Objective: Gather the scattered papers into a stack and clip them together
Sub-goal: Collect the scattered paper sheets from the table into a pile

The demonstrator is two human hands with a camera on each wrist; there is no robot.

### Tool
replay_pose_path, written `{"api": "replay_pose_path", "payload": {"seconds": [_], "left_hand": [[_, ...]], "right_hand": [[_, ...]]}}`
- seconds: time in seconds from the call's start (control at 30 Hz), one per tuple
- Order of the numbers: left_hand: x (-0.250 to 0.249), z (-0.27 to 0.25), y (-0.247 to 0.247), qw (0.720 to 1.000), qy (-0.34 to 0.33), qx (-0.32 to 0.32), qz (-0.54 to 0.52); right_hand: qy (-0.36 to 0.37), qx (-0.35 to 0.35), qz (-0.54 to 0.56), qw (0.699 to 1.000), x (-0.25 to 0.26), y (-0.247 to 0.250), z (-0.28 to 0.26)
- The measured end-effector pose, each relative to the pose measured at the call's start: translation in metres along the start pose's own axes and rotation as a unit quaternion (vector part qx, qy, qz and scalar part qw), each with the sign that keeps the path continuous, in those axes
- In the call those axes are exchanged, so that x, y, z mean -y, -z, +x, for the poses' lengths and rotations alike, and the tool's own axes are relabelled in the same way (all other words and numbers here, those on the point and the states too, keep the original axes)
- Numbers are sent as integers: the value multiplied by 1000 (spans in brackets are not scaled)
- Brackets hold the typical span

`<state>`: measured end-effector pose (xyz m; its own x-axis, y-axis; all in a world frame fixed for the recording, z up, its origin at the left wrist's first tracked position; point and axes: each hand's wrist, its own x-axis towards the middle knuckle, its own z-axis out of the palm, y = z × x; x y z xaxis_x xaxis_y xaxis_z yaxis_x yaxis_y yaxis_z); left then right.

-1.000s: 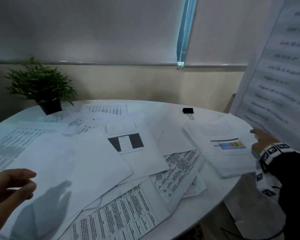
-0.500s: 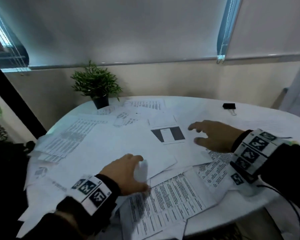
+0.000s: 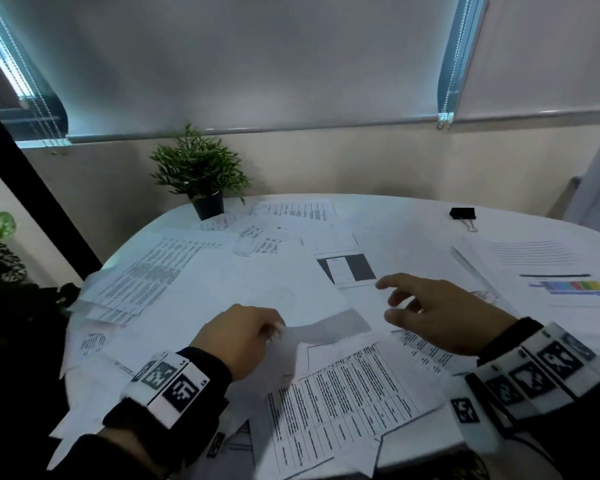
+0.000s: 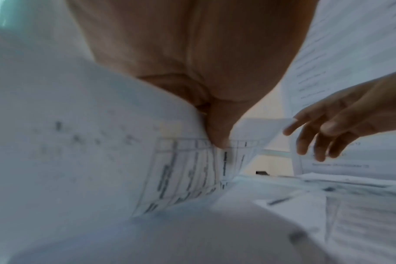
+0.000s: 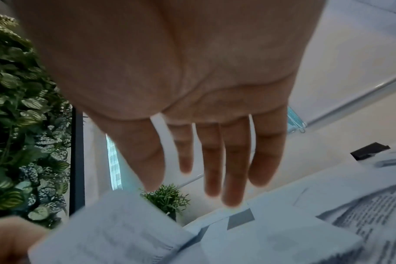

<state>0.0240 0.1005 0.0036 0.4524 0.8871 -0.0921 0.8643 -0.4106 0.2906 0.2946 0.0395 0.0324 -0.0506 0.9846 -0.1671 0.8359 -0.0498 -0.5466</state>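
Note:
Scattered printed papers (image 3: pixel 343 393) cover the round white table (image 3: pixel 395 216). My left hand (image 3: pixel 246 334) pinches the near corner of a large blank sheet (image 3: pixel 257 289) and lifts it off the pile; the left wrist view shows the thumb (image 4: pixel 217 132) pressed on that lifted sheet (image 4: pixel 79 142). My right hand (image 3: pixel 430 306) hovers above the papers in the middle, fingers spread and holding nothing, as the right wrist view confirms (image 5: pixel 206 169). A gathered stack topped by a page with a coloured chart (image 3: pixel 548 271) lies at the right. A black binder clip (image 3: pixel 462 213) sits at the far right of the table.
A small potted plant (image 3: pixel 201 174) stands at the table's far left edge. Leafy plants (image 5: pixel 18 107) fill the space left of the table. A wall with closed roller blinds (image 3: pixel 257 64) rises behind. The table's near edge drops off below the papers.
My view swung left from the stack. The left hand came down and took the blank sheet's corner, then lifted it. The right hand left the stack and moved over the middle papers.

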Motion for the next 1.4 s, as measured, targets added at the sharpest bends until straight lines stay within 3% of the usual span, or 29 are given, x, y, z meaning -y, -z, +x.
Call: {"api": "replay_pose_path", "payload": {"seconds": [0.1, 0.2, 0.3, 0.37, 0.43, 0.5, 0.57, 0.6, 0.63, 0.7, 0.77, 0.9, 1.03, 1.1, 1.17, 1.27, 1.4], "left_hand": [[-20, -6, 28, 996, -40, -75, 29], [-47, -15, 70, 976, -171, -137, 9], [-58, -12, 109, 935, -285, -211, -12], [-48, -4, 119, 914, -276, -296, -28], [-32, 1, 110, 920, -182, -344, -48], [-17, 0, 84, 962, -45, -265, -54], [-7, -6, 45, 995, 63, -75, -19], [-4, -10, 25, 996, 92, 16, 4], [-3, -14, 8, 990, 111, 82, 23], [-4, -19, -15, 983, 119, 129, 54], [-5, -21, -22, 985, 118, 105, 72], [-6, -25, -11, 988, 102, 65, 94], [-8, -33, 18, 991, 77, -29, 108], [-11, -39, 35, 987, 29, -119, 101], [-22, -46, 47, 980, -71, -179, 57], [-34, -52, 41, 963, -205, -174, 28], [-36, -52, 10, 959, -244, -139, 38]], "right_hand": [[35, -66, 31, 997, -4, -6, 7], [139, -122, 47, 982, 6, -11, 7], [145, -199, 161, 956, 20, -1, 0], [146, -243, 242, 928, 29, 13, -8], [89, -320, 300, 894, 18, 22, -15], [-4, -366, 327, 871, -57, 22, -12], [-112, -357, 274, 886, -194, -4, 5], [-128, -369, 277, 878, -227, -13, 6], [-116, -368, 301, 872, -230, -19, 0], [-119, -348, 322, 872, -150, -22, -20], [-137, -341, 291, 883, -75, -14, -34], [-109, -313, 247, 911, -68, -13, -28], [-48, -305, 195, 931, -68, -9, -27], [-57, -273, 160, 947, -70, -6, -27], [-65, -232, 174, 955, -67, -5, -27], [-87, -198, 265, 940, -63, -7, -28], [-104, -141, 407, 896, -54, -7, -30]]}}
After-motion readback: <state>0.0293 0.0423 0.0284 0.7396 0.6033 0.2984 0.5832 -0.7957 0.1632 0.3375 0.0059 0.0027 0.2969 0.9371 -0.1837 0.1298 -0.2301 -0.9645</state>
